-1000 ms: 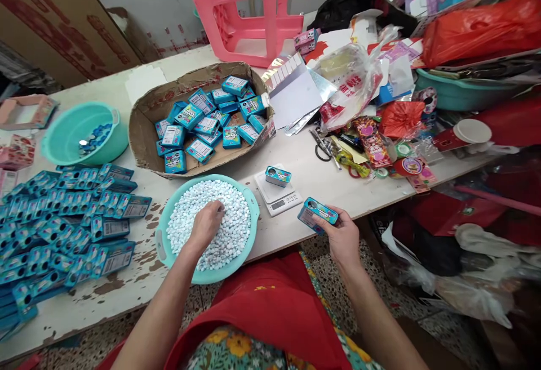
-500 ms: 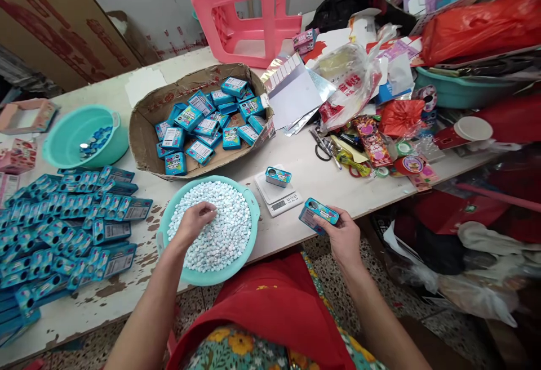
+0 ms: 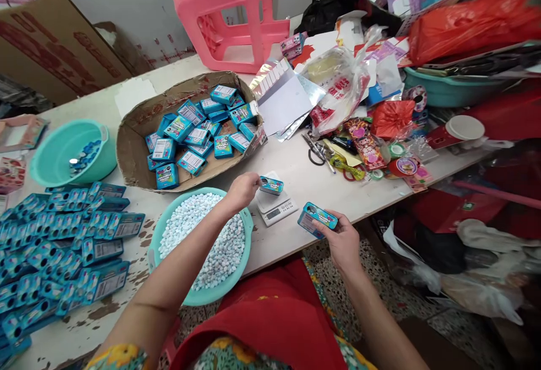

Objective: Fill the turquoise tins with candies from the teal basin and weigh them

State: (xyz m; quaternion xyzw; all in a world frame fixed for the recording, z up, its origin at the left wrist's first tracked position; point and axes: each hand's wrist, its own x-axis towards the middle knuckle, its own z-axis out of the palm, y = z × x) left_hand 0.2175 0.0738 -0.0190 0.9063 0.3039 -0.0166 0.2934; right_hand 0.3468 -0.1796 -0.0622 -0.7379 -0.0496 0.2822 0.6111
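My left hand (image 3: 245,191) is at the left end of a small blue candy box (image 3: 274,186), its fingertips pinched together by the round hole. Whatever the fingers hold is too small to make out. That box rests on a white digital scale (image 3: 276,213). In my right hand (image 3: 344,240) is another blue candy box (image 3: 313,218), gripped by its right end above the table edge, with its hole end facing left. Under my left forearm stands a turquoise basin (image 3: 249,224) full of small pale blue and white candies (image 3: 186,221).
A cut-down cardboard box (image 3: 139,153) holds closed blue boxes behind the basin. Rows of blue boxes (image 3: 63,229) stand at left, near a smaller turquoise basin (image 3: 44,159) with blue pieces. Scissors (image 3: 315,153), a plastic bag (image 3: 338,94) and a pink stool (image 3: 257,43) lie beyond.
My left hand has moved from the candies in the basin rightward to the box on the scale. My right hand still holds its box in nearly the same place. The view has shifted slightly.
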